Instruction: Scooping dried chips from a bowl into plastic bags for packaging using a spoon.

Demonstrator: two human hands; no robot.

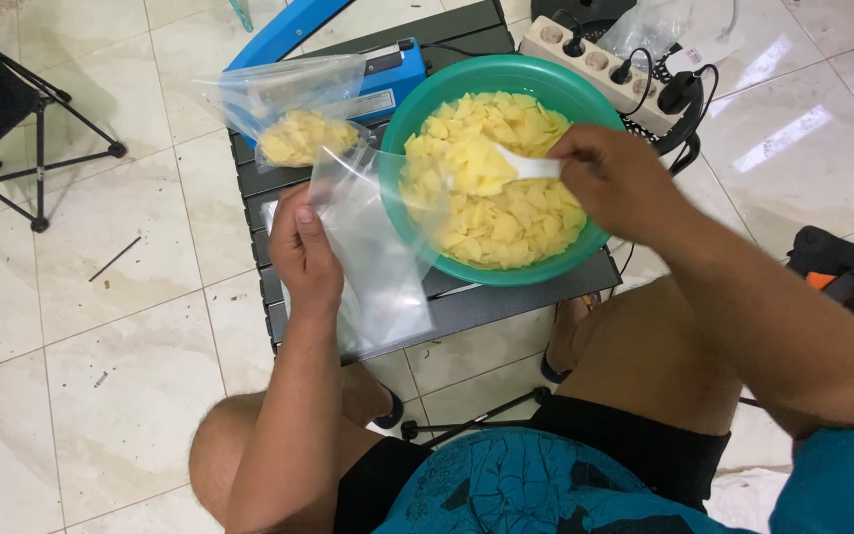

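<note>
Tiled floor, low counter (506, 297): left fingers (300, 229) pinch bag (373, 252) open beside bowl (555, 89); right fingers (585, 158) clamp scoop (526, 166), chips (506, 213) underneath.

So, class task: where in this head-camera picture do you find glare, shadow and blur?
Head view: glare streaks lie on the floor tiles at upper right; soft shadow falls under the folding stand at left; the clear plastic bag in the left hand shows a pale sheen; the right hand with the white spoon over the green bowl looks slightly soft.
</note>
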